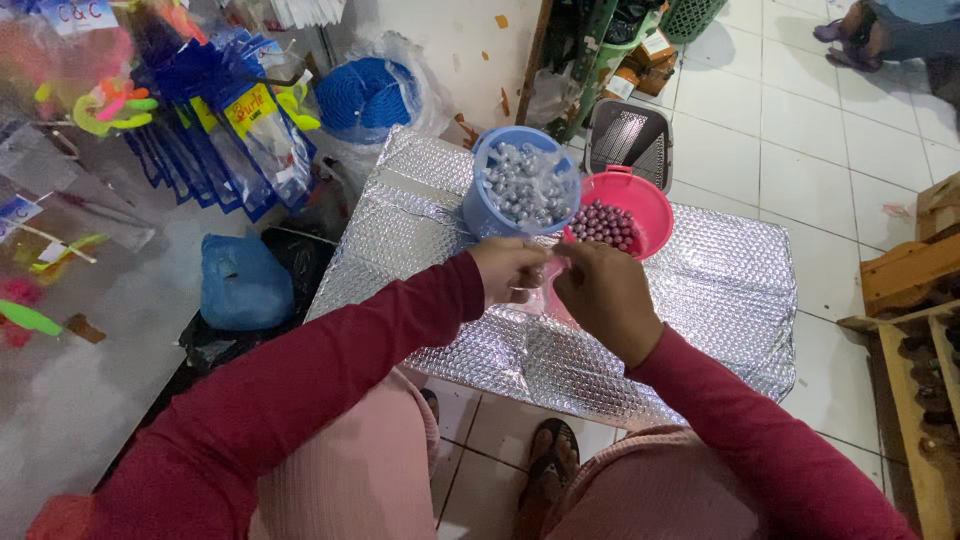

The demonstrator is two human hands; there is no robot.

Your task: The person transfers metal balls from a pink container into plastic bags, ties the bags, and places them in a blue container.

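Note:
My left hand [507, 268] and my right hand [603, 297] meet over a silver bubble-foil covered surface [720, 290], both pinching a small clear plastic bag [535, 293] between them. Both arms wear dark red sleeves. Just beyond my hands stands a blue tub [478, 205] lined with clear plastic and filled with small grey balls [525, 185]. Beside it on the right sits a pink bowl [650, 205] holding small dark reddish balls [603, 224]. What is inside the small bag is hidden by my fingers.
A dark basket [630, 140] stands behind the pink bowl. Hanging packets and a blue rope coil [365, 95] fill the left side, with a blue bag [240, 283] on the floor. A wooden rack [915, 330] is at the right. Another person's feet [850, 40] show far right.

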